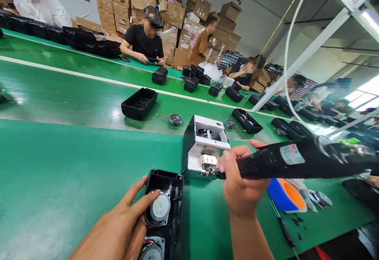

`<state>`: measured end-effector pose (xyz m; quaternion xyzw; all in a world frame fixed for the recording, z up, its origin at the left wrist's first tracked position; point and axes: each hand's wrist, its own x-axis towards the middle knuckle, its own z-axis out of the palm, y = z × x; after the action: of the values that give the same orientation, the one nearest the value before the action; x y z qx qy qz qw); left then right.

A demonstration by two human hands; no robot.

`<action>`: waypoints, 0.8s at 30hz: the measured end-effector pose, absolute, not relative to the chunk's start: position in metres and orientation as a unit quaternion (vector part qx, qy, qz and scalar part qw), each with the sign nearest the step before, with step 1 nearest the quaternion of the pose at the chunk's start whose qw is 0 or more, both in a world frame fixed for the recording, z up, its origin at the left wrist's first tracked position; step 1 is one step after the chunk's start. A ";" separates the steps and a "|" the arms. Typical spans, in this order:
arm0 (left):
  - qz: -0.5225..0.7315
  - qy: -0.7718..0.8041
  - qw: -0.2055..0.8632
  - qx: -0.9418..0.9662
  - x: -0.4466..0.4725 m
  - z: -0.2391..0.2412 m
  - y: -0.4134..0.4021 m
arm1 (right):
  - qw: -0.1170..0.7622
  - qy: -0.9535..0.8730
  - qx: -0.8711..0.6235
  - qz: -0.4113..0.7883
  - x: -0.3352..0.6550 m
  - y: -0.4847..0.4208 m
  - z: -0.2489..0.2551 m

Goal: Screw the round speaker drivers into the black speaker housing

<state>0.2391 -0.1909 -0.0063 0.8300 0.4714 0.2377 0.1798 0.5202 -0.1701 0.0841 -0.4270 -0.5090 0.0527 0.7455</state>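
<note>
A black speaker housing (pixel 166 208) is steadied on the green surface (pixel 74 181) by the left hand (pixel 124 228), whose fingers are spread apart, one fingertip resting on the round silver speaker driver (pixel 160 207) seated inside it. Just beyond, the right hand (pixel 242 181) is clamped around a black electric screwdriver (pixel 296 158), whose tip is held at the mouth of a white screw feeder box (pixel 204 145); the tip itself is partly hidden by the thumb. To the right, a blue and orange bowl (pixel 286 196) is partly covered by the right hand and the tool. Farther off on the belt, an open black shell (pixel 139 102), a loose small speaker (pixel 175 119) and another black shell (pixel 247 121) are laid out. Other people (pixel 145 38) are seated across the line, before stacked cardboard boxes (pixel 174 11).
</note>
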 end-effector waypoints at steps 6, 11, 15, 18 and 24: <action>0.245 0.491 0.217 0.807 0.248 -0.014 -0.206 | 0.773 -0.492 -0.400 0.011 0.518 -0.179 0.096; 0.247 0.490 0.215 0.808 0.246 -0.015 -0.203 | 0.768 -0.499 -0.401 0.015 0.519 -0.164 0.094; 0.245 0.484 0.230 0.808 0.247 -0.006 -0.205 | 0.760 -0.495 -0.419 0.049 0.517 -0.157 0.092; 0.250 0.475 0.281 0.795 0.247 0.001 -0.207 | 0.754 -0.485 -0.434 0.087 0.516 -0.162 0.093; 0.210 0.430 0.337 0.810 0.234 0.008 -0.199 | 0.749 -0.463 -0.436 0.187 0.503 -0.193 0.103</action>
<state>0.2340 -0.1987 0.0079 0.8104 0.4304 0.2103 0.3373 0.5025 -0.1932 0.1030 -0.4355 -0.4631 0.1874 0.7488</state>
